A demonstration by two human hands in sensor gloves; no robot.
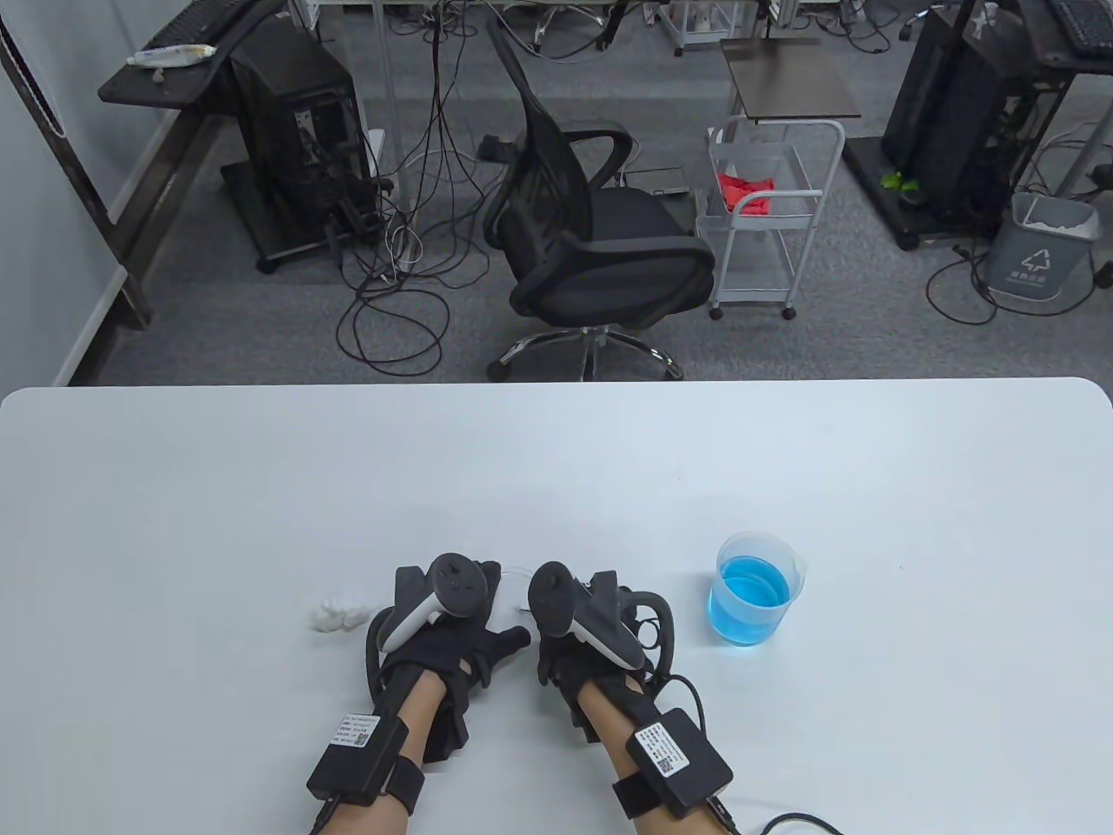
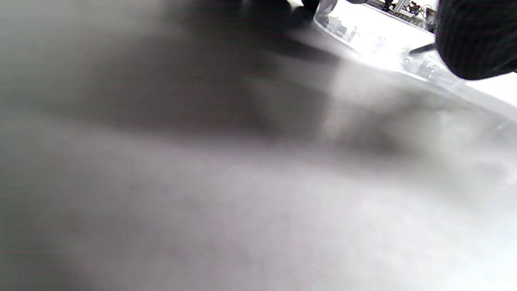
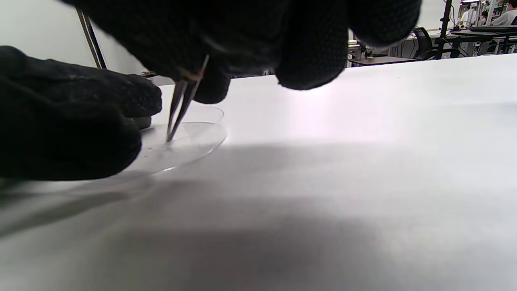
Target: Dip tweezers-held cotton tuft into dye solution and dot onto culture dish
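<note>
Toward the near edge of the bench (image 1: 261, 487), left of middle: a loose heap of cotton (image 1: 337, 614), kept just beside the left hand (image 1: 452, 644), probably as a ready supply of tufts. Left hand low on the bench, fingers against the near rim of the dish (image 3: 190, 139), seemingly to keep it from sliding; whether gripping or only resting, cannot tell. Just to its right, close enough to work over the same dish: right hand (image 3: 242, 44), fingers pinched together on the tweezers (image 3: 181, 105), held nearly upright so the tips come down onto the dish floor. No tuft or blue mark discernible at the tips. Further right, well apart: cup of blue dye (image 1: 753, 591), upright, within easy reach for dipping.
</note>
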